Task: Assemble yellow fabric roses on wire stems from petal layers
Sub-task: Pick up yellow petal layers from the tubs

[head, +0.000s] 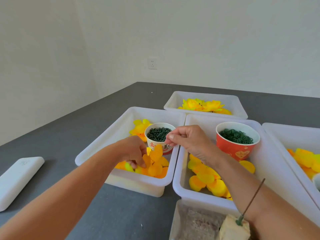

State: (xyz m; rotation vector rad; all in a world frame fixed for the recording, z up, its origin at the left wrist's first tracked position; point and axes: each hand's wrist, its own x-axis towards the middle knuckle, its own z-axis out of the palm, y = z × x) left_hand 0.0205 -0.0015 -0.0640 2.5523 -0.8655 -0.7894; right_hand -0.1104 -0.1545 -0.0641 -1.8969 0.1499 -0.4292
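My left hand (134,153) reaches into the left white bin (97,149), and its fingers pinch a yellow-orange petal layer (155,154) that stands up from the loose petal pile (155,170). My right hand (187,142) hovers at the rim of the white paper cup (160,148), which holds small dark green pieces (158,134). Its fingers are curled, thumb and forefinger pressed together, with nothing visible between them. A thin wire stem (253,198) with a green base stands in a pale foam block (232,228) at the lower right.
A red cup (235,149) of green rings stands in the middle bin (180,186) with more yellow petals (206,181). Finished yellow roses (202,105) lie in the far bin. Another petal bin (277,135) is at the right, and a white lid (17,181) lies on the grey table at the left.
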